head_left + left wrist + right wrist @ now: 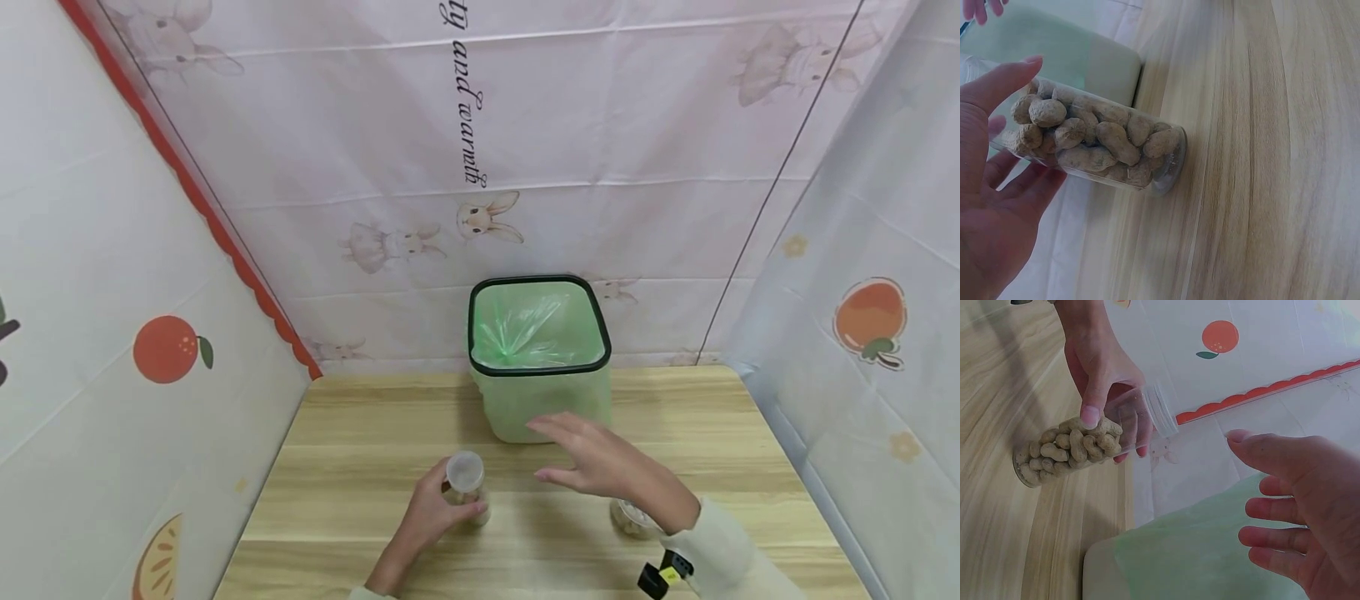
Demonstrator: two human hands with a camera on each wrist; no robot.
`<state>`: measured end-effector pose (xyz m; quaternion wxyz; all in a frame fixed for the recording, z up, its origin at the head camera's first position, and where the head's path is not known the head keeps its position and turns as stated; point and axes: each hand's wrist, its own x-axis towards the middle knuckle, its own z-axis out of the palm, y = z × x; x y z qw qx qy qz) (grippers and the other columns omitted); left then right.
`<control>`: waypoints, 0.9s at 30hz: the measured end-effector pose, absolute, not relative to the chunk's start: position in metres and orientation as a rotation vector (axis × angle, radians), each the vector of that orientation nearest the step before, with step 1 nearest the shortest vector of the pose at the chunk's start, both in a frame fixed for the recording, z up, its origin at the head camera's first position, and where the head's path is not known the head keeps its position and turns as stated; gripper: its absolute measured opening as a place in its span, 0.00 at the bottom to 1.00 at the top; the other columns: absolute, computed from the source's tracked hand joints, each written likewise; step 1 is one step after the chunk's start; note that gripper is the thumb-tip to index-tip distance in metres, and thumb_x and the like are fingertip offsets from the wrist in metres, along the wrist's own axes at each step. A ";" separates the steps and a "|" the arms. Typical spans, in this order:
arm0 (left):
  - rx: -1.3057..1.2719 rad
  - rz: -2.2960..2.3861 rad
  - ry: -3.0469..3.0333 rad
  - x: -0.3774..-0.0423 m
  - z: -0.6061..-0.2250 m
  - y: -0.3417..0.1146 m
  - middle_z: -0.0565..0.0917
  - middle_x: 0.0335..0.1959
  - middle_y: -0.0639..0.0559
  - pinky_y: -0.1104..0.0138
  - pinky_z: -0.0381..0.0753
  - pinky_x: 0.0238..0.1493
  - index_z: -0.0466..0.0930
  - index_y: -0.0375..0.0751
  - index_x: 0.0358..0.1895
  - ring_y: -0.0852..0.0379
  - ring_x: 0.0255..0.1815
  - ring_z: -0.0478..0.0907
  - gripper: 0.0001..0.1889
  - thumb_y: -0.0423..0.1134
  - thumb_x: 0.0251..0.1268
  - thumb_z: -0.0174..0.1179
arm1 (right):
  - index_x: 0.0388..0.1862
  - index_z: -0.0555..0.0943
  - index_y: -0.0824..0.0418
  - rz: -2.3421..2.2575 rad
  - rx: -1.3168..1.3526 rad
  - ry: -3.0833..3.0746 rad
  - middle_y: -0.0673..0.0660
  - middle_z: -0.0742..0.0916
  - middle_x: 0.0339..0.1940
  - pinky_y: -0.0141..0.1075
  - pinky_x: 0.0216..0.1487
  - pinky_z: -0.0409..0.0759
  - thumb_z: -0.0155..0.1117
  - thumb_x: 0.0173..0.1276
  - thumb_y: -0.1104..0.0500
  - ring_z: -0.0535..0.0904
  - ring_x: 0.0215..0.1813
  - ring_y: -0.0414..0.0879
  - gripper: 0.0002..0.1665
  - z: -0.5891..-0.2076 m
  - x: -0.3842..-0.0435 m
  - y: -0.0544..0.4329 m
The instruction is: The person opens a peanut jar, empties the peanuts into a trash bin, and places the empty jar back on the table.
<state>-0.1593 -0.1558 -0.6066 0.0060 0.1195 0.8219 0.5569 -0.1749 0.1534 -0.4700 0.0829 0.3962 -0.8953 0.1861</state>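
My left hand (429, 510) holds a tall clear jar (1104, 137), its thumb on one side and fingers round the other. Unshelled peanuts (1072, 447) fill the lower part of the jar, and a translucent screw lid (465, 472) caps it. The jar stands upright at the table, its base at the wood in the left wrist view. My right hand (592, 457) hovers to the right of the jar with thumb and fingers spread and nothing between them. Behind it stands a pale green bin (551, 404).
A clear plastic liner (517, 329) hangs inside the bin under its black rim. Beneath my right wrist, a second clear container (632, 521) with light contents is partly hidden. Printed cloth walls (390, 317) enclose the wooden table (360, 433) at the back and sides.
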 end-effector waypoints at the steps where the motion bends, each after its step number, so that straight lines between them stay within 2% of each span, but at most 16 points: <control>1: 0.376 1.742 2.573 -0.160 -0.607 -0.156 0.86 0.56 0.55 0.64 0.81 0.62 0.79 0.53 0.64 0.53 0.58 0.84 0.38 0.43 0.45 0.84 | 0.70 0.77 0.59 0.554 1.188 -2.667 0.58 0.84 0.67 0.48 0.66 0.82 0.72 0.68 0.42 0.82 0.67 0.53 0.38 -0.471 -0.175 0.152; 9: 0.473 1.739 2.601 -0.159 -0.607 -0.152 0.86 0.57 0.56 0.62 0.83 0.60 0.79 0.54 0.65 0.57 0.57 0.84 0.37 0.47 0.47 0.83 | 0.69 0.78 0.60 0.549 1.233 -2.619 0.56 0.85 0.66 0.46 0.66 0.83 0.73 0.66 0.41 0.83 0.65 0.51 0.38 -0.477 -0.173 0.145; 14: 0.529 1.721 2.615 -0.158 -0.606 -0.149 0.86 0.57 0.57 0.64 0.84 0.59 0.79 0.54 0.65 0.58 0.57 0.84 0.37 0.48 0.48 0.82 | 0.70 0.77 0.59 0.550 1.223 -2.645 0.57 0.85 0.66 0.48 0.66 0.83 0.73 0.67 0.41 0.83 0.65 0.53 0.39 -0.481 -0.171 0.141; 19: 0.527 1.678 2.638 -0.158 -0.605 -0.147 0.86 0.57 0.60 0.61 0.85 0.59 0.79 0.57 0.65 0.58 0.57 0.84 0.37 0.51 0.46 0.82 | 0.71 0.77 0.57 0.538 1.195 -2.679 0.56 0.85 0.67 0.51 0.65 0.82 0.71 0.67 0.39 0.82 0.67 0.53 0.39 -0.482 -0.169 0.139; 27: 0.640 1.599 2.705 -0.160 -0.604 -0.140 0.86 0.57 0.57 0.61 0.86 0.57 0.79 0.54 0.64 0.57 0.56 0.84 0.36 0.47 0.48 0.82 | 0.71 0.76 0.56 0.538 1.198 -2.686 0.55 0.84 0.68 0.50 0.64 0.83 0.70 0.68 0.37 0.82 0.67 0.52 0.39 -0.485 -0.169 0.136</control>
